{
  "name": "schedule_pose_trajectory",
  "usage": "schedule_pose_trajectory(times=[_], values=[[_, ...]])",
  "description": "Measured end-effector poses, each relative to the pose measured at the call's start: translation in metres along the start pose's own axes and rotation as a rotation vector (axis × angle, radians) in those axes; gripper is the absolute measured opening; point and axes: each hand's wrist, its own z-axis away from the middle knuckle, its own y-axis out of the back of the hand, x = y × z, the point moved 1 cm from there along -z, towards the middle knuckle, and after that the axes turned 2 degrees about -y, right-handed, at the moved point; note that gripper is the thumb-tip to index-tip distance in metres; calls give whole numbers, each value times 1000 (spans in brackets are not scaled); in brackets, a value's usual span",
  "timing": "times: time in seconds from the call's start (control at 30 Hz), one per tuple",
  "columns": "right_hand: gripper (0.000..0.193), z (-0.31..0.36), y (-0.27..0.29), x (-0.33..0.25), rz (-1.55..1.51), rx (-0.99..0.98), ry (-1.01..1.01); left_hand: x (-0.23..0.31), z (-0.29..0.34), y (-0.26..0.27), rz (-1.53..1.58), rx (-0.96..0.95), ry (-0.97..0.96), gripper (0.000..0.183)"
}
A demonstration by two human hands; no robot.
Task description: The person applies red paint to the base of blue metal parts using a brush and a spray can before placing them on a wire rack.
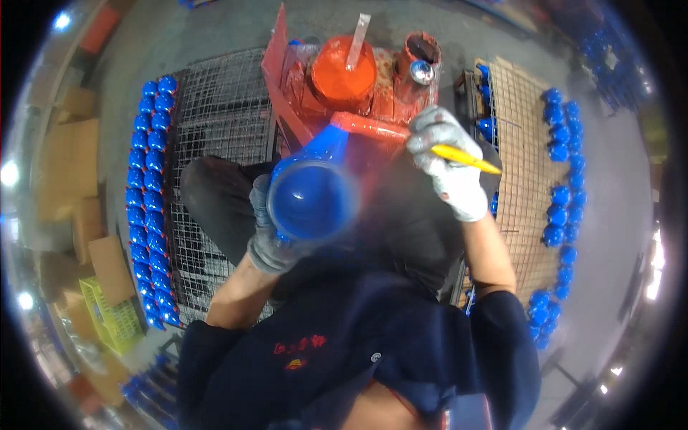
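- The left hand [269, 240], in a grey glove, was wrapped shut around the wide end of a blue funnel-shaped part [313, 193], so that its narrow neck was pointed away toward the red paint
- The part was held up in front of the chest, just above the left hand, its open mouth turned to the camera; it was blurred, so finer detail could not be told
- The right hand [448, 168], in a white glove smeared with paint, was closed on a yellow-handled brush [462, 158], the handle sticking out to that hand's right
- The brush tip appeared to be laid against the red-coated neck [369, 127] of the part, just left of the right hand, probably so that only the neck was painted
- A red paint pot [344, 75] with a stirring stick [357, 43] was set beyond both hands, within easy reach
- Rows of blue parts [147, 193] were lined on a wire rack [215, 122] out past the left hand, and more [562, 179] past the right
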Motion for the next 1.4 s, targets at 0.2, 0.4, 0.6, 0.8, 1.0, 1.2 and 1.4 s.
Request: schedule_pose_trajectory(times=[0.2,0.4,0.6,0.8,1.0,1.2,1.4], values=[[17,31,-32,64,-354,289,-151,-42,-55,-38,679,-611,446,57],[10,14,-13,75,-314,405,-255,-19,-56,-9,415,-917,211,64],[20,-19,34,105,383,-13,-170,97,-51,-53,-320,-406,-233,91],[19,-32,21,178,1062,-391,49,120,-100,-100,9,-562,-239,86],[22,-35,17,189,1224,-554,8,142,-107,-79,146,-464,-414,84],[22,-21,17,153,1087,-479,-12,135,-104,-68,-206,-241,-519,78],[20,-31,27,104,971,-140,251,86,-109,-66,-1377,190,-803,81]])
